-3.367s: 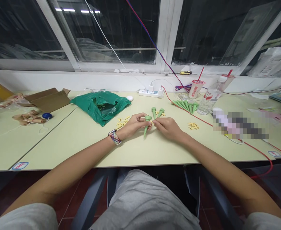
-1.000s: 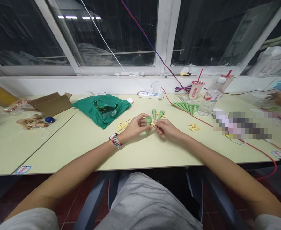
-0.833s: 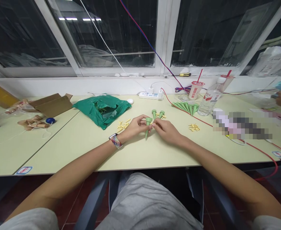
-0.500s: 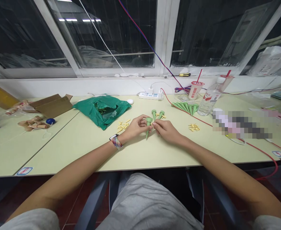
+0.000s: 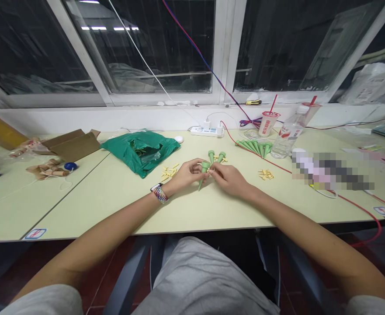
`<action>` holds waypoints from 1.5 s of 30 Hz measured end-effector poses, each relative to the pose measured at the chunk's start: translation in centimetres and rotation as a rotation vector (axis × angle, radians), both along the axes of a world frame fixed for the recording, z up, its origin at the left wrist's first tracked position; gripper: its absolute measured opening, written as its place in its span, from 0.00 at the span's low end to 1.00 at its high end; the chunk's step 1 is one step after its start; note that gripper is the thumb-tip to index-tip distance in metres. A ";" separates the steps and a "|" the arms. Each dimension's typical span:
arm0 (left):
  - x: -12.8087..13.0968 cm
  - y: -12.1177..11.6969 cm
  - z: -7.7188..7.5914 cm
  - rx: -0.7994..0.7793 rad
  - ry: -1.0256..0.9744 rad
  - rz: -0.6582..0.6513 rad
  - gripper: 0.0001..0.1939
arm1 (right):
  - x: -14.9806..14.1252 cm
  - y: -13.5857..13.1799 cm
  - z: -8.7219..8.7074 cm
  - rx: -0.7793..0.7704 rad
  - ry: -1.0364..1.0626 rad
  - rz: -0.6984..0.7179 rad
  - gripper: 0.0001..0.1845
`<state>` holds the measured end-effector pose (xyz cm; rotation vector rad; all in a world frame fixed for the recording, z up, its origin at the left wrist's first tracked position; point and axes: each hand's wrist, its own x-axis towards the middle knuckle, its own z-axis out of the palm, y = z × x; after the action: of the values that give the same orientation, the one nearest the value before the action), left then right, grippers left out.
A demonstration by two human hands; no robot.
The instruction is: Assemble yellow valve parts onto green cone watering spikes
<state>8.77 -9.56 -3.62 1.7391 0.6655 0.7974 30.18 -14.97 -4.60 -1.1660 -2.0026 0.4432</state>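
Observation:
My left hand (image 5: 189, 172) is closed around a green cone-shaped plastic spike (image 5: 204, 167), its wide capped end up and its tip slanting down to the left. Fingers pinched, my right hand (image 5: 227, 178) meets the spike's right side; whatever lies between those fingertips is too small to make out. Just beyond the hands stand two more green spikes, a left one (image 5: 211, 155) and a right one (image 5: 221, 156), with small yellow pieces (image 5: 224, 160) around them. Beside my left wrist lies a pile of small yellow pegs (image 5: 169, 172).
Several green spikes (image 5: 253, 146) lie fanned out at the back right. Another yellow peg pile (image 5: 265, 174) is nearer. A green plastic bag (image 5: 141, 151), a cardboard box (image 5: 69, 145), a wooden toy (image 5: 48, 169), a power strip (image 5: 207, 131), a water bottle (image 5: 286, 133) and a red cable (image 5: 349, 202) surround the work area.
The held spike has tilted a little, its tip swinging left and its cap slightly right. My right fingertips have shifted slightly left against it.

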 end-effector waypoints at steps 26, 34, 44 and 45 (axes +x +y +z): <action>-0.8 0.1 -0.1 0.405 0.348 0.091 0.19 | 11.0 3.5 1.1 0.013 -0.438 -0.095 0.13; -0.8 0.3 -0.3 0.396 0.357 0.091 0.17 | 10.7 3.9 0.6 0.044 -0.460 -0.180 0.16; -0.7 0.3 -0.2 0.413 0.376 0.093 0.17 | 10.1 4.2 0.5 0.070 -0.464 -0.197 0.16; -0.7 0.2 -0.2 0.413 0.376 0.093 0.17 | 10.1 4.2 0.5 0.069 -0.467 -0.198 0.17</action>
<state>8.08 -9.33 -3.82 2.2815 0.8829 0.7102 40.25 -10.72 -4.07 -1.5102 -2.2353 -0.0046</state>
